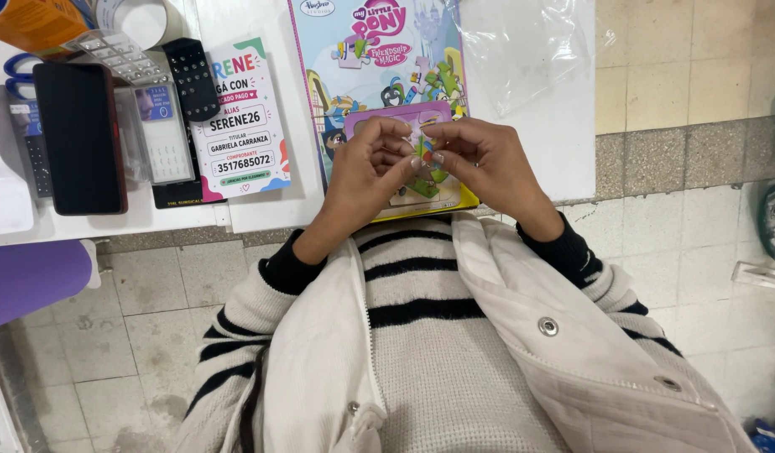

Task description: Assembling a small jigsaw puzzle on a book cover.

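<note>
White counter (270, 210), puzzle piece (422, 158) pinched between fingers (408, 161) of both hands

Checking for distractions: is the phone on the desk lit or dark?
Dark: the phone lies flat on the white desk, its screen plain black.

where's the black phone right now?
Head view, far left: the black phone lies flat on the white table, beside a clear-cased calculator on its right, well away from both hands working at the puzzle board.
</note>
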